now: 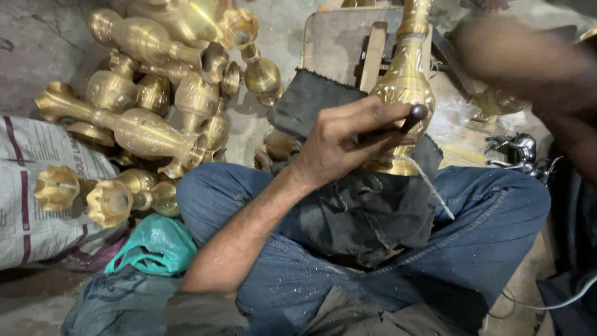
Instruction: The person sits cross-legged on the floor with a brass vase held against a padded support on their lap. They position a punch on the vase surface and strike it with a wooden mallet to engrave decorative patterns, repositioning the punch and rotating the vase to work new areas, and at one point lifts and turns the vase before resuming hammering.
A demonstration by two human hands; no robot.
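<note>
A tall brass vase (405, 81) stands upright above my crossed legs, its base over a dark cloth (360, 211) on my lap. My left hand (345, 140) is closed around a dark slender tool (404, 121) whose rounded end rests against the vase's belly. My right hand (516, 59) is a blurred shape at the upper right, near the vase's right side; what it holds cannot be made out. A thin string hangs from the vase's base across my right thigh.
A heap of brass vases (155, 93) lies on the floor at the left, some on a printed white sack (37, 186). A green plastic bag (152, 246) sits by my left knee. A wooden block (373, 53) stands behind the vase; a shiny metal part (516, 149) lies at the right.
</note>
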